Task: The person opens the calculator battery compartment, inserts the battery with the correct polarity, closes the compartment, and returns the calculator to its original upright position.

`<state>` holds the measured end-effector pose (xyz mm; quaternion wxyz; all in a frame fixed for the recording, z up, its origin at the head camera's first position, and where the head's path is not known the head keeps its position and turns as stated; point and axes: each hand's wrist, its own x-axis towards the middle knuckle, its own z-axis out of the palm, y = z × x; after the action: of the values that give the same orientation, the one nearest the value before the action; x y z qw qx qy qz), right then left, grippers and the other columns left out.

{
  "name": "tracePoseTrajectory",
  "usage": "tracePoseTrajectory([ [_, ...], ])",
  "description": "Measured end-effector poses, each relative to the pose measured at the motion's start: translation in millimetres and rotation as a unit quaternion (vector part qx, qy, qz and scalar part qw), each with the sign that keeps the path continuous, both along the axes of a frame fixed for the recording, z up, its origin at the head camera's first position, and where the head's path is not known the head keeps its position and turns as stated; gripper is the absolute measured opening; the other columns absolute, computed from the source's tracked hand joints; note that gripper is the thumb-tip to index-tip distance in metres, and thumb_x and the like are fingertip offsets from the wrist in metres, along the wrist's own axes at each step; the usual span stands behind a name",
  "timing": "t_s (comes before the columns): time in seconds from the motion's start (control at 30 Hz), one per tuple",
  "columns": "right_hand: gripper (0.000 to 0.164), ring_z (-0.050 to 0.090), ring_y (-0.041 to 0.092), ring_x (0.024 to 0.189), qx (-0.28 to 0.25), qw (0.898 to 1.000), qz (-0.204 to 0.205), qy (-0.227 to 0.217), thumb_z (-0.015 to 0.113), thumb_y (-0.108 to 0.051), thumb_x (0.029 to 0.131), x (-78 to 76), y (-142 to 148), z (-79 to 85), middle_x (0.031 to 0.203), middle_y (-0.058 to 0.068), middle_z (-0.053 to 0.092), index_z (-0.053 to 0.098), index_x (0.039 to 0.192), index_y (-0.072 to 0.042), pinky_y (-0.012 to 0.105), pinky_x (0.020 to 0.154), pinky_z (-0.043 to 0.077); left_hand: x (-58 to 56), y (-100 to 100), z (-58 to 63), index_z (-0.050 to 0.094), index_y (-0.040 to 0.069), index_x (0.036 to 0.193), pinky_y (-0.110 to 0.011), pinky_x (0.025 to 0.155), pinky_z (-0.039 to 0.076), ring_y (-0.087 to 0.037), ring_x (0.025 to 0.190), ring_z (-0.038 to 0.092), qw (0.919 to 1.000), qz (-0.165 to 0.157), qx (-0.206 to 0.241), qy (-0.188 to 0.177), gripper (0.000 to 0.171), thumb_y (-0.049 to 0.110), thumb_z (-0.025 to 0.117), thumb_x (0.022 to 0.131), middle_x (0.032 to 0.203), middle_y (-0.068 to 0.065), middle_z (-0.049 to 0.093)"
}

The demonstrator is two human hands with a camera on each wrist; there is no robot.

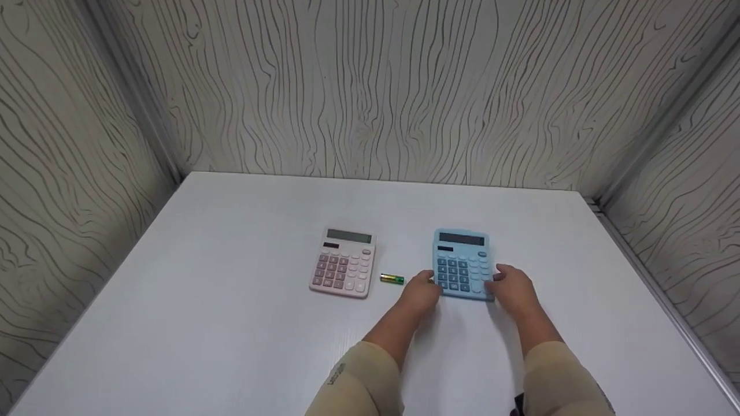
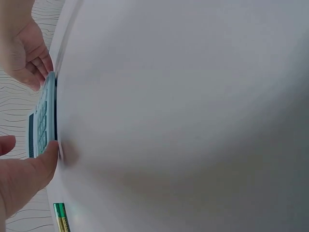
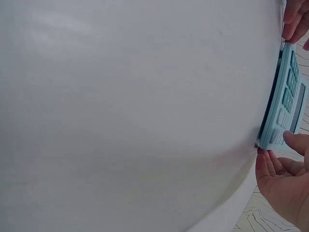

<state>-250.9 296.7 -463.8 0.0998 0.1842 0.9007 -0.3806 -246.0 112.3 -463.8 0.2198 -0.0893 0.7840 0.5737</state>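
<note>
A light blue calculator lies on the white table, its display at the far end. My left hand holds its left edge near the lower corner. At the opposite edge, my right hand grips the lower right corner; the right wrist view shows the thumb on the top face and the other fingers at the side. A dark gap shows under the calculator's near edge in the left wrist view. Just left of my left hand lies a green and gold battery.
A pink calculator lies left of the battery, facing up. The white table is bordered by wood-grain patterned panels at the back and both sides. A small dark object shows beside the right sleeve.
</note>
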Motion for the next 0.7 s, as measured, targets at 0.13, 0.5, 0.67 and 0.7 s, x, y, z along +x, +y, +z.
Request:
tracePoseTrajectory([
  [0.13,0.059,0.03,0.042,0.128,-0.014,1.0,-0.01,-0.003,0.048,-0.018,0.093,0.6,-2.1,-0.8,0.137,0.026,0.035,0.023,0.14,0.004,0.049,0.103,0.029,-1.6,-0.7,-0.9,0.043,0.014,0.135,-0.048,0.101,0.034,-0.027,0.127,0.039,1.0,-0.002,0.0,0.005,0.046,0.018,0.05,0.09,0.134,-0.006,0.048],
  [0.5,0.042,0.039,0.039,0.122,-0.029,1.0,-0.009,0.001,0.043,-0.016,0.095,3.8,1.2,-0.5,0.133,0.027,0.04,0.041,0.131,0.006,0.046,0.097,0.038,-1.5,-9.4,-3.0,0.048,0.01,0.13,-0.047,0.102,0.033,-0.03,0.127,0.038,0.9999,-0.007,-0.007,0.007,0.04,0.02,0.048,0.091,0.135,-0.009,0.045],
  [0.67,0.041,0.036,0.04,0.123,-0.046,0.999,-0.005,-0.01,0.039,-0.017,0.096,4.4,1.5,-0.4,0.133,0.026,0.039,0.042,0.13,0.006,0.048,0.099,0.035,0.2,-12.2,-4.7,0.054,0.009,0.124,-0.044,0.097,0.039,-0.026,0.115,0.049,0.9999,-0.008,0.006,-0.009,0.036,0.011,0.051,0.088,0.124,-0.007,0.053],
  [0.7,0.041,0.035,0.04,0.124,-0.054,0.998,-0.007,-0.013,0.038,-0.018,0.097,4.1,1.4,-0.6,0.134,0.026,0.039,0.041,0.13,0.006,0.048,0.1,0.034,0.1,-12.3,-5.1,0.054,0.009,0.124,-0.042,0.094,0.042,-0.024,0.109,0.052,0.9998,-0.005,0.01,-0.013,0.036,0.011,0.052,0.088,0.12,-0.006,0.055],
])
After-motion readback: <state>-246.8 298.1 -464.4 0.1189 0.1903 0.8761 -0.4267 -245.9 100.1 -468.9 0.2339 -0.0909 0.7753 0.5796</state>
